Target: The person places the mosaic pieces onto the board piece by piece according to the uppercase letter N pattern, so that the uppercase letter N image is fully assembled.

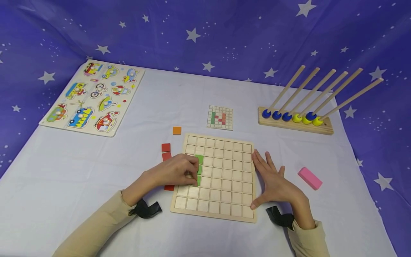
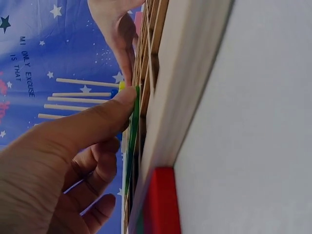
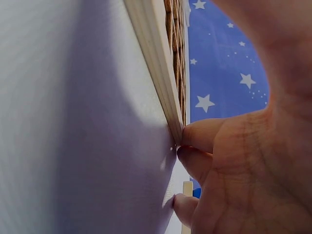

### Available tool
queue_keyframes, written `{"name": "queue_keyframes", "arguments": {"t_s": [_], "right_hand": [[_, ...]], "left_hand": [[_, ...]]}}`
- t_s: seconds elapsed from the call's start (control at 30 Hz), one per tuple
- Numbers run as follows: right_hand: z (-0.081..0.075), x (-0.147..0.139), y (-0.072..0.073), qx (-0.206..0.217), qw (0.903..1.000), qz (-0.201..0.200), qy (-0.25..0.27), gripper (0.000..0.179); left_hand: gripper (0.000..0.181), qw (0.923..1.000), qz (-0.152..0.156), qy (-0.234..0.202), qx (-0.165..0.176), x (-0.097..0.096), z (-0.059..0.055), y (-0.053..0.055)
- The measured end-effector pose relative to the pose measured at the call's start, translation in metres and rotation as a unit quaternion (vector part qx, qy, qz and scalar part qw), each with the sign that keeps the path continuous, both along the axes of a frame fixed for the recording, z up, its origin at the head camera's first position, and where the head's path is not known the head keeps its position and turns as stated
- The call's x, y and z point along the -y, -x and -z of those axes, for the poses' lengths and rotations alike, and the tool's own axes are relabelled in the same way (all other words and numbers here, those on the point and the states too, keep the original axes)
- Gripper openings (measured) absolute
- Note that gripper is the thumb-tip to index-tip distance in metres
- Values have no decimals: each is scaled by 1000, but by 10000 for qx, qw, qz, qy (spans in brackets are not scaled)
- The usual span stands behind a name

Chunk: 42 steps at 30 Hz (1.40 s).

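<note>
A wooden grid board (image 1: 226, 215) lies in the middle of the table. Three green square tiles (image 1: 199, 159) sit in a column near its left side, partly covered by my left hand (image 1: 176, 170). With thumb and index finger that hand pinches at a green tile (image 2: 133, 126); its thumb tip is on the tile's edge in the left wrist view. My right hand (image 1: 275, 182) has its fingers spread and touches the board's right edge with fingertips and thumb. Red tiles (image 1: 166, 147) form a column left of the board, some of them hidden by the left hand.
An orange tile (image 1: 177, 130) and a small pattern card (image 1: 219, 122) lie behind the board. A pink block (image 1: 309, 178) is to the right. At the back right stands a peg rack (image 1: 295, 125) with blue and yellow beads; a vehicle puzzle (image 1: 122, 110) lies at the back left.
</note>
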State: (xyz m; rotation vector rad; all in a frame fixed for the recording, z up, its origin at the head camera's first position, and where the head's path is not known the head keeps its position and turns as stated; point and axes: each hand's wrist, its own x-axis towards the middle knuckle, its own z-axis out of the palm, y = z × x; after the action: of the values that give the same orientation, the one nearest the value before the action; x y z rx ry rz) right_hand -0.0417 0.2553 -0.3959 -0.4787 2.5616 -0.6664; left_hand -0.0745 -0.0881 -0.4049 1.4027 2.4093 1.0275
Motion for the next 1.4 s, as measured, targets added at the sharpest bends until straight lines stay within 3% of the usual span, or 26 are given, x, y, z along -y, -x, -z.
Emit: {"name": "queue_keyframes", "arguments": {"t_s": [0.17, 0.33, 0.43, 0.57, 0.7, 0.77, 0.93, 1.03, 1.3, 1.4], "right_hand": [[0, 1, 0, -7, 10000, 14, -19, 153], [-2, 1, -1, -14, 10000, 7, -49, 153], [-2, 1, -1, -25, 10000, 3, -37, 153], [-2, 1, -1, -36, 10000, -5, -15, 153], [-1, 1, -1, -38, 10000, -3, -24, 154], [0, 1, -1, -44, 10000, 1, -40, 154], [0, 1, -1, -48, 10000, 4, -52, 154], [0, 1, -1, -57, 10000, 3, -49, 154], [0, 1, -1, -47, 10000, 21, -29, 154], [-1, 1, -1, -46, 10000, 18, -8, 153]], "left_hand": [[15, 9987, -481, 168, -4, 9, 2, 6], [14, 9914, -1268, 283, 155, 33, 4, 16], [16, 9867, -1584, 201, 312, 48, 6, 17], [21, 9848, -1612, 245, 604, 60, 5, 16], [39, 9841, -1461, 616, 798, 63, 3, 14], [43, 9818, -1529, 726, 858, 64, 2, 14], [40, 9758, -2101, 509, 323, 67, 6, 15], [40, 9725, -2296, 394, -39, 69, 8, 16], [26, 9676, -2484, 444, 32, 69, 8, 16], [24, 9678, -2460, 498, -172, 68, 8, 15]]}}
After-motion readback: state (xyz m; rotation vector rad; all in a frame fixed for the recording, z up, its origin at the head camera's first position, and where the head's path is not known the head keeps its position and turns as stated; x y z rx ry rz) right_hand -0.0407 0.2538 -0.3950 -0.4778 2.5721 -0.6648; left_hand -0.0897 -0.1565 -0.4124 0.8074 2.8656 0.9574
